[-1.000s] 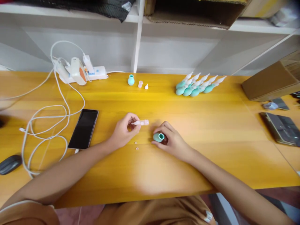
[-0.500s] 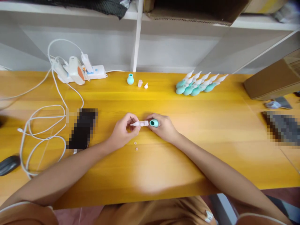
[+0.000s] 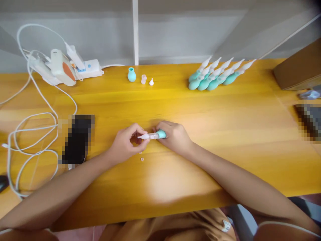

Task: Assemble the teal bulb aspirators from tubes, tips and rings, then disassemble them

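My left hand [image 3: 122, 142] pinches a translucent nozzle [image 3: 150, 136] with a pointed whitish tip between thumb and fingers. My right hand [image 3: 177, 137] is closed around a teal rubber bulb [image 3: 162, 134], partly hidden by the fingers. The nozzle's wide end meets the mouth of this bulb; how deep it sits I cannot tell. Just below the left fingertips lie two small pinkish rings [image 3: 142, 159], one partly covered by the hand. Farther back stand a loose teal bulb [image 3: 131, 75], a pinkish clear connector [image 3: 143, 79] and a small white tip [image 3: 151, 82].
At the back right, several teal bulbs with white nozzles [image 3: 213, 83] lie grouped together. A power strip [image 3: 92, 68] with chargers, coiled white cables [image 3: 32, 154] and a dark phone-like object [image 3: 79, 139] occupy the left. A cardboard box [image 3: 298, 68] stands far right.
The nozzle's wide end and the teal bulb's mouth, apart before, now meet. The bulb has turned so its opening faces the nozzle. The camera view has shifted lower and closer.
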The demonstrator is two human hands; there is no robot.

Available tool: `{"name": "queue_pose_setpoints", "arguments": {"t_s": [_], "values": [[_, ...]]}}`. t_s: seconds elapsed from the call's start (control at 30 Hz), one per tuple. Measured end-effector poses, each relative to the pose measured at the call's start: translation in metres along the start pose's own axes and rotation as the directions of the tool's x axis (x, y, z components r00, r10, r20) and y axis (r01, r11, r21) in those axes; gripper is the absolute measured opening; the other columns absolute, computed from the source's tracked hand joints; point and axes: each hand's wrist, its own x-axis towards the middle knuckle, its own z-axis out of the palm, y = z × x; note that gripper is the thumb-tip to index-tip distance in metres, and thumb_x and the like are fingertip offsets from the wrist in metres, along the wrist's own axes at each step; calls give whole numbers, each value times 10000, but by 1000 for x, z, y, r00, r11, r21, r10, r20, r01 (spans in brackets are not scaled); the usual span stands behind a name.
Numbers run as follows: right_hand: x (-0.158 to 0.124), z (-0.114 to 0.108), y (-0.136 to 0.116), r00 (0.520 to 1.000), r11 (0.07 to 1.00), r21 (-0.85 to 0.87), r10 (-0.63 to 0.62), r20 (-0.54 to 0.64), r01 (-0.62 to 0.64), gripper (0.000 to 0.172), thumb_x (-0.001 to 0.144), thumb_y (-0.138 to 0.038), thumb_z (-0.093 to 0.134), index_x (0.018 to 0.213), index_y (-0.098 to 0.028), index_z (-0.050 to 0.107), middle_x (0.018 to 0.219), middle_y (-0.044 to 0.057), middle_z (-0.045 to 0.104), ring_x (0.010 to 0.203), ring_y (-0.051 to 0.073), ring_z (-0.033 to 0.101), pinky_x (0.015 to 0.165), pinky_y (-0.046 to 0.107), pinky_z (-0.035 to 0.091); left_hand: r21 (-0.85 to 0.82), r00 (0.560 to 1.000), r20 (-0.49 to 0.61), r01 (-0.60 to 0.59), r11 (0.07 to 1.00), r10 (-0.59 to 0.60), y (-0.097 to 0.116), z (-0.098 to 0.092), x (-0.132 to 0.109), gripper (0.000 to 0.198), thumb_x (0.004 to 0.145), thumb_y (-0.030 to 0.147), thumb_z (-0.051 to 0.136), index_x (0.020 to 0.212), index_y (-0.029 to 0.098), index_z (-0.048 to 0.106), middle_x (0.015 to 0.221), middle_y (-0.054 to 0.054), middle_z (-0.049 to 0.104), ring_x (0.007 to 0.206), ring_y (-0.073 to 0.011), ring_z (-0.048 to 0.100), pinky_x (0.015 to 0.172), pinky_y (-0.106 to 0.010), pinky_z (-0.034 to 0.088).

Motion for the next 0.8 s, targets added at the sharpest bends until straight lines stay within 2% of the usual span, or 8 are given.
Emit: {"name": "queue_pose_setpoints", "arguments": {"t_s": [0.13, 0.3, 0.47, 0.67, 0.8], "values": [[-1, -3, 5, 998, 996, -76, -36, 48, 40, 96, 1011, -200, 619, 934, -200, 677, 811, 38, 710, 704, 168, 613, 645, 276, 368, 83, 997, 67, -37, 996, 31, 4, -2, 0, 198, 936, 311, 798, 896, 210, 633, 869, -19, 759, 720, -134, 669, 669, -246, 544], [-3, -7, 5, 993, 964, -239, -107, 48, 115, 172, 1059, -252, 597, 937, -187, 700, 818, 55, 709, 663, 172, 561, 595, 318, 266, 165, 987, 159, -45, 985, 18, 8, -3, -1, 203, 968, 343, 778, 896, 208, 646, 816, -12, 768, 657, -116, 651, 586, -208, 483], [-7, -12, 3, 989, 932, -333, -121, 86, 143, 180, 1063, -222, 581, 936, -190, 704, 828, 60, 700, 660, 174, 527, 578, 333, 220, 114, 974, 221, 26, 993, -51, 6, -4, -2, 215, 981, 365, 757, 905, 214, 623, 805, -12, 765, 632, -114, 632, 568, -215, 467], [-9, -16, -2, 989, 909, -395, -98, 111, 134, 172, 1041, -176, 542, 954, -185, 690, 832, 72, 685, 633, 180, 483, 556, 343, 192, 129, 977, 213, 7, 992, -35, 9, 0, -2, 232, 975, 321, 760, 872, 220, 578, 661, 52, 674, 495, -69, 504, 486, -187, 368], [-10, -17, -5, 988, 897, -423, -85, 128, 132, 166, 1037, -164, 542, 957, -183, 686, 831, 72, 677, 620, 174, 460, 559, 350, 178, 83, 971, 233, 41, 996, -59, 7, 0, -4, 243, 990, 328, 751, 885, 224, 558, 689, 38, 707, 517, -80, 555, 506, -191, 420]]}}
